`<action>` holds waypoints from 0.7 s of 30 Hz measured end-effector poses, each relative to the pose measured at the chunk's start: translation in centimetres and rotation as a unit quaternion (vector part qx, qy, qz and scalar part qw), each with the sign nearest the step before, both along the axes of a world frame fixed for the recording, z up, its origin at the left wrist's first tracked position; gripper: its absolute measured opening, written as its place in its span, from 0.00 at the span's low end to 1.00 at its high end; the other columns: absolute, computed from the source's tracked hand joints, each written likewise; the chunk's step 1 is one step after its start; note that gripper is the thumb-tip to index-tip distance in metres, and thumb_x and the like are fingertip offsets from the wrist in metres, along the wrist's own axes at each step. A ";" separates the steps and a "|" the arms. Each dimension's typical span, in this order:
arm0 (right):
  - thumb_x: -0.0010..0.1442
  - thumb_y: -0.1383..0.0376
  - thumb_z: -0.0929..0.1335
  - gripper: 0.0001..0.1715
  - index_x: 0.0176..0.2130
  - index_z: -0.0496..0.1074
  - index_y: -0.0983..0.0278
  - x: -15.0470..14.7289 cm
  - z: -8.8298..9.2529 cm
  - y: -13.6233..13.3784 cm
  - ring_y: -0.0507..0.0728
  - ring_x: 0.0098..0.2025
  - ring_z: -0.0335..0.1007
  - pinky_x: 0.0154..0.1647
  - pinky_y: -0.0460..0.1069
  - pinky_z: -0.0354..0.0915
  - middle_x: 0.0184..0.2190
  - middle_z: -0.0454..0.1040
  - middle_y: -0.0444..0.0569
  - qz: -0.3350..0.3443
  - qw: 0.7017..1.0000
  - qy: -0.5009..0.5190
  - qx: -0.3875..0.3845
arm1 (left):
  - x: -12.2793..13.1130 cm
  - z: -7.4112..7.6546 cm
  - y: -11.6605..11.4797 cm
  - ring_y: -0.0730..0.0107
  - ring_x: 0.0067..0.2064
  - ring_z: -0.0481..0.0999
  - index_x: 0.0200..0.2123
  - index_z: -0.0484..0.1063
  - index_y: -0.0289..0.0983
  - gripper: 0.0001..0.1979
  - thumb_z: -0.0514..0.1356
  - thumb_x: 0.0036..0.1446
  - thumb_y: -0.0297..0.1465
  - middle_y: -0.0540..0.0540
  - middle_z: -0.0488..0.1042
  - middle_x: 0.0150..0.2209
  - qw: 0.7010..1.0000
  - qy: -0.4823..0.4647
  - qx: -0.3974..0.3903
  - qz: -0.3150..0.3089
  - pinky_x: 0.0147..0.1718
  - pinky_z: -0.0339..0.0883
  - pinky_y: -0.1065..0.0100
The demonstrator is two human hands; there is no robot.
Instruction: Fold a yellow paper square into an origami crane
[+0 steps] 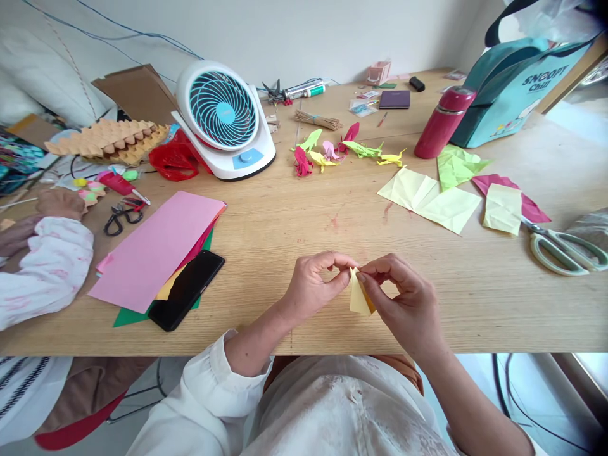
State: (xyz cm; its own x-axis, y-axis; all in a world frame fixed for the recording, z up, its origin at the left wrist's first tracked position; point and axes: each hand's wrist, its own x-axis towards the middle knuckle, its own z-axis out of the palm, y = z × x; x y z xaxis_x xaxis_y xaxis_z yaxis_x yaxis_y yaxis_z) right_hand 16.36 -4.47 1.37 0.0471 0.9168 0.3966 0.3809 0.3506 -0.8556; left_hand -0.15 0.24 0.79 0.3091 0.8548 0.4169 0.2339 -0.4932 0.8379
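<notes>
Between my two hands, just above the wooden table (285,221), is a small folded piece of yellow paper (360,299). My left hand (316,278) pinches its top left corner between thumb and forefinger. On the other side, my right hand (403,297) grips the top right edge with thumb and fingertips. The paper hangs down from the fingers, its lower part a flared, creased flap. Fingertips hide the top of the fold.
Left lie coloured sheets (161,247), a black phone (187,289) and small scissors (124,215), near a co-worker's sleeve (52,266). Behind stand a fan (223,114) and paper figures (363,149). Right are creased papers (446,206), larger scissors (565,250), a red bottle (441,126) and a teal bag (508,95).
</notes>
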 end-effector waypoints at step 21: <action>0.63 0.72 0.69 0.07 0.35 0.71 0.60 -0.1 -0.7 0.1 0.51 0.32 0.68 0.32 0.48 0.64 0.30 0.72 0.43 -0.040 0.992 -0.081 0.086 | -0.4 0.5 -0.2 0.71 0.36 0.77 0.37 0.78 0.36 0.09 0.57 0.63 0.28 0.48 0.79 0.32 0.996 -0.007 -0.069 -0.049 0.37 0.69 0.70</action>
